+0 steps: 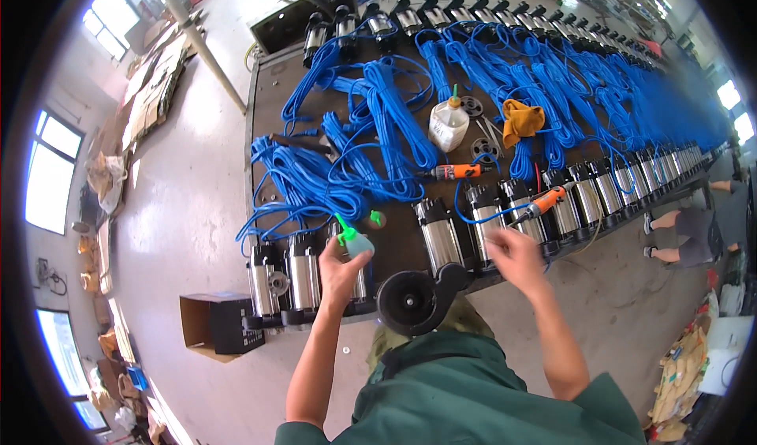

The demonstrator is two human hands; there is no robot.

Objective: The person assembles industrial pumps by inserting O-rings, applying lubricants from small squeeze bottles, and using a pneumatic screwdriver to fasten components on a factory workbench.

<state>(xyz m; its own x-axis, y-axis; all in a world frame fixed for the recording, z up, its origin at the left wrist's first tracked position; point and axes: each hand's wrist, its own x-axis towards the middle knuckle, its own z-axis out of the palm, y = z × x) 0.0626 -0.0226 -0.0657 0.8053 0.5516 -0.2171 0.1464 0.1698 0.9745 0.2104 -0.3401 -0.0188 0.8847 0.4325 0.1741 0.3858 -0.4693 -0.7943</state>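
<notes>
My left hand (341,270) is closed around a small translucent squeeze bottle (359,245) with a green nozzle, above the near table edge. My right hand (516,257) is smeared by motion over the near row of steel pumps, its fingers too blurred to read. Between my hands a steel pump (440,240) stands near the edge. Just in front of it, a black pump base (407,301) with a round open face points up toward me. A small green-topped item (377,219) lies beyond the bottle.
Bundles of blue cable (386,121) cover the table between two pump rows. Two orange power screwdrivers, one nearer (546,201) and one farther (461,171), lie near a white bottle (449,123) and an orange cloth (521,121). An open carton (217,325) sits at left; another person (690,236) is at right.
</notes>
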